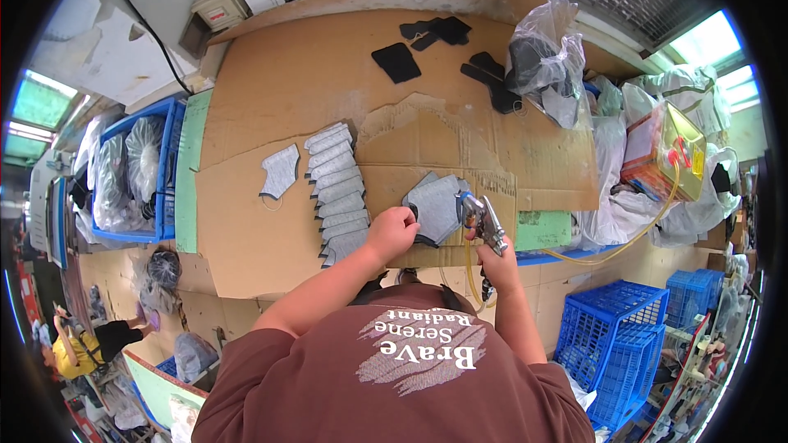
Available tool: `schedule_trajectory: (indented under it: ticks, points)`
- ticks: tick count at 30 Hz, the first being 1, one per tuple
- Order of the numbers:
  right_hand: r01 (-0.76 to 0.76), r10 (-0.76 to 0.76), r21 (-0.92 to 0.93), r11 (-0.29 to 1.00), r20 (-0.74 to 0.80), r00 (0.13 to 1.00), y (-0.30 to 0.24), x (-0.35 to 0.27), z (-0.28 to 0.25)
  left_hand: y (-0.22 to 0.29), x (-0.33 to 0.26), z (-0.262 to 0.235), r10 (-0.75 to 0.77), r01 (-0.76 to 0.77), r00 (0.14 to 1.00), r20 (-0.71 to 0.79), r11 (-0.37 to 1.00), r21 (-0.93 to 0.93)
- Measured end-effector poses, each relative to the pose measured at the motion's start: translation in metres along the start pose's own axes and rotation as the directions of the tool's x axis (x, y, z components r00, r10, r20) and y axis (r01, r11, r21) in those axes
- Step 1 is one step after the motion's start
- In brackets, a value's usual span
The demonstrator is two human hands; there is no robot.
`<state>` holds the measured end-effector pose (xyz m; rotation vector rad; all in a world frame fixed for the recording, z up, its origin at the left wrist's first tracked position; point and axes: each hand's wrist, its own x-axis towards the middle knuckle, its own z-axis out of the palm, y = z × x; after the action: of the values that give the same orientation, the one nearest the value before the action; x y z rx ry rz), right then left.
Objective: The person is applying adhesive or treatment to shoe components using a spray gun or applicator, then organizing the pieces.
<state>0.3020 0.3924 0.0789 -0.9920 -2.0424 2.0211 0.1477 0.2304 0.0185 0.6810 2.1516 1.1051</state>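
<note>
My right hand [499, 264] is wrapped round the handle of a metal spray gun [486, 226], its nozzle over the right side of a few grey fabric pieces [439, 207] with dark edging. My left hand [392, 234] is closed at the left edge of these pieces, its fingertips partly hidden. A row of overlapping grey fabric pieces [335, 184] lies left of that hand. Farther left is a single grey fabric piece [281, 171]. A yellow hose [607, 258] runs between the gun's side and a metal can [681, 156] at the right.
Cardboard [271, 74] covers the table. Black fabric pieces [396, 63] and a clear plastic bag [546, 66] lie toward its far side. A blue crate [168, 172] of bagged goods stands left; stacked blue crates [611, 336] stand at the lower right. Another person [78, 353] is at far lower left.
</note>
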Motion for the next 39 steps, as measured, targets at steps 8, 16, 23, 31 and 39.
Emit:
schedule_trajectory:
  ticks: [8,16,23,31,39]
  points:
    - [-0.021,0.022,-0.012,1.000,0.026,0.999,-0.004,0.001,0.011,-0.009,-0.003,-0.005,-0.037,0.009,0.988,-0.153,0.984,-0.177]
    - [-0.019,0.019,-0.020,1.000,-0.003,1.000,0.008,-0.004,0.001,-0.091,-0.005,-0.103,-0.446,0.217,0.817,-0.364,0.824,-0.523]
    - [-0.031,0.033,-0.040,0.999,0.036,0.999,0.005,-0.001,0.005,-0.172,-0.019,-0.182,-0.566,0.393,0.659,-0.496,0.821,-0.415]
    - [-0.110,0.114,-0.097,0.989,0.036,0.993,-0.009,-0.004,0.015,-0.145,-0.010,-0.153,0.049,0.379,0.706,-0.706,0.817,0.435]
    - [0.031,-0.018,-0.101,0.994,0.121,0.992,-0.004,0.003,0.026,0.013,-0.008,-0.021,0.134,-0.125,0.988,-0.077,0.985,0.117]
